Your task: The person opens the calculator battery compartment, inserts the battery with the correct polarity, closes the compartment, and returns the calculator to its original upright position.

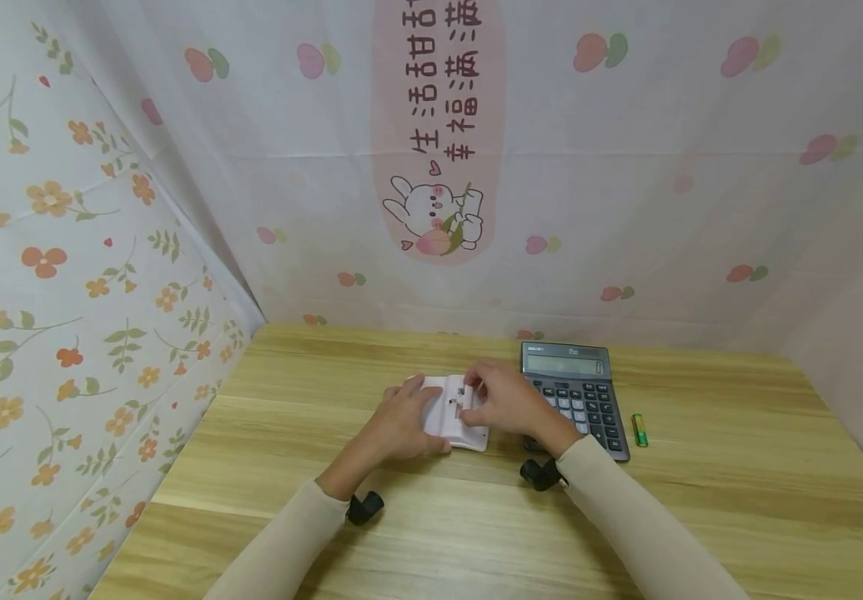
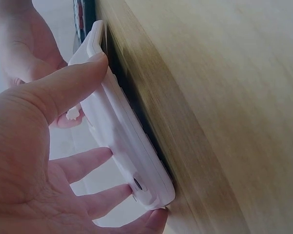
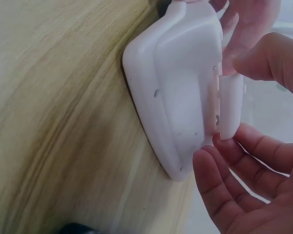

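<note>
A pale pinkish-white plastic device [image 1: 439, 419] lies back side up on the wooden table, an opening with metal contacts showing near its raised edge. My left hand [image 1: 398, 421] grips it from the left, thumb along the near edge and fingertips on the far side. Between the thumb and fingers of my right hand [image 1: 508, 402] is a small white battery cover [image 3: 230, 105]. The cover stands on end right at the opening, as the right wrist view shows. The device's face is hidden against the table.
A grey desk calculator [image 1: 598, 408] lies face up just right of my right hand, partly behind the wrist. Beyond it is a green and yellow battery [image 1: 639, 430] on the table [image 1: 739, 467]. Patterned cloth [image 1: 671, 242] hangs along the table's back edge and left side.
</note>
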Demonstrator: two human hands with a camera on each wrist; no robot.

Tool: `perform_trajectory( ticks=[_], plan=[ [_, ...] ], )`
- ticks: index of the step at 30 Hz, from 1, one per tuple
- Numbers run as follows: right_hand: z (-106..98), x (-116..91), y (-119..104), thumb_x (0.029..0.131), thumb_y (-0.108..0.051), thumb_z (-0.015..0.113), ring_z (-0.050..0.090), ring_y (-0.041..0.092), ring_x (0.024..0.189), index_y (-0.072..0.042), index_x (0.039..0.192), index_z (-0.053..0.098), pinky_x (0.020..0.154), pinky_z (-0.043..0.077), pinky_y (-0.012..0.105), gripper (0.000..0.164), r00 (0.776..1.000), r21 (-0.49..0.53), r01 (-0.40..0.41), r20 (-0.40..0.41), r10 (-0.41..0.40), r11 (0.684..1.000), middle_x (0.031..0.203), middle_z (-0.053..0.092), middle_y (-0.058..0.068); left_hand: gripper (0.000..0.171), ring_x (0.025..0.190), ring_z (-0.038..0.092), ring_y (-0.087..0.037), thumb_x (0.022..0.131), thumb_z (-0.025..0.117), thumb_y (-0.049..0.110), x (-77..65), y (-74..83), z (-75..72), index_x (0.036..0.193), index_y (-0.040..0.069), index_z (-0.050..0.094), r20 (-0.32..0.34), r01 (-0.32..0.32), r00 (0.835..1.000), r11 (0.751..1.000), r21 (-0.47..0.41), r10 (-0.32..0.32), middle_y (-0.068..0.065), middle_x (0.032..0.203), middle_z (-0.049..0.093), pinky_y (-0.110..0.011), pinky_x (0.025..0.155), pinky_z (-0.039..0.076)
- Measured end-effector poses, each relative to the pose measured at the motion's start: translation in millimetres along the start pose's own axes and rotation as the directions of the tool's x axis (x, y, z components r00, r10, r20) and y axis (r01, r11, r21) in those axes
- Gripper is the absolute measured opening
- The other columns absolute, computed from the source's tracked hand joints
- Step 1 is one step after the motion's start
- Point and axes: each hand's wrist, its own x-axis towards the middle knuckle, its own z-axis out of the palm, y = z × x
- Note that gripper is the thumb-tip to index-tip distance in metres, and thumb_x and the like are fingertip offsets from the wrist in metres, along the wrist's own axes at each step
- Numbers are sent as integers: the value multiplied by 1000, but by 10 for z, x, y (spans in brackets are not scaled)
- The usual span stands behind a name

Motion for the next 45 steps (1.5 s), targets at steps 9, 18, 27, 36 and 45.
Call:
perform_trajectory(
  ticks=[9,18,27,36,45],
  plan=[
    [1,-68,78,83,-25,90,64,20,99,-4,118,73,85,56,37,44,1000,8,-4,6,4,1000,108,69,1,88,150,38,-53,85,96,38,-8,-27,22,159,9,57,-6,0,1000,1000,-24,0,-23,174,35,-66,116,41],
    [-54,-188,117,85,-23,92,67,24,103,-4,124,74,88,57,40,47,1000,41,-28,-10,29,999,119,71,4,88,152,35,-54,83,96,34,-45,-49,42,156,3,58,-41,-2,999,995,-100,-2,-27,173,33,-68,118,38],
    [-121,-302,158,85,-22,92,65,20,101,-4,125,76,85,57,40,46,999,40,-25,-46,27,999,126,70,6,91,153,35,-53,81,97,35,-52,-94,75,156,2,57,-62,15,998,990,-142,-24,-31,173,31,-69,118,38],
    [-248,-474,264,84,-17,90,63,20,94,-2,123,76,78,55,38,44,994,22,32,-104,-30,999,119,70,5,89,154,34,-57,82,96,32,-79,-125,75,155,-1,57,-92,3,996,980,-197,-21,-35,171,32,-69,120,35],
    [-308,-659,434,85,-17,89,62,21,90,-2,125,77,73,53,35,44,984,-6,48,-171,-48,999,110,68,-1,85,153,36,-58,84,96,31,-77,-145,86,153,-2,59,-105,-7,994,979,-201,-14,-36,169,35,-68,121,35]
  ],
)
